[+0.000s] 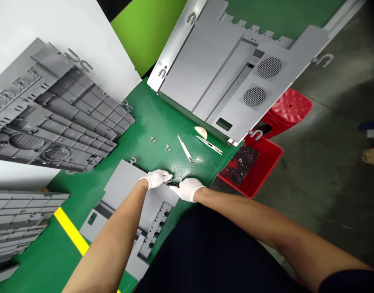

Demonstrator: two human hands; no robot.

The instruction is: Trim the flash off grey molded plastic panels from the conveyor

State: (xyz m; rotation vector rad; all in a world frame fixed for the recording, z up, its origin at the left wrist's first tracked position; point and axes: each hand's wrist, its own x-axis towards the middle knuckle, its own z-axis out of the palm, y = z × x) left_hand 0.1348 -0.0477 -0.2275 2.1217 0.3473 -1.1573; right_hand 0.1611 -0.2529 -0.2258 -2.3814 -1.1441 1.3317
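Note:
My left hand (158, 179), in a white glove, is closed at the edge of a grey plastic panel (125, 183). Its fingertips pinch what looks like a small grey S-shaped hook (170, 179). Opposite it, my right hand (188, 189), also gloved, is closed at the same corner of the panel. A small dark and reddish thing shows at its fingertips, too hidden to name. Another hook (132, 160) sits on the panel's far edge. Two loose hooks, one (153, 139) and another (168, 147), lie on the green tabletop (144, 122).
Beyond my hands lie a white-handled knife (186, 149), tweezers (208, 145) and a pale half-round piece (201, 132). Stacked grey panels (211, 69) with hooks stand ahead; another ribbed panel (61, 118) is left. A red bin (266, 167) of dark hooks and a red stool (292, 106) are right.

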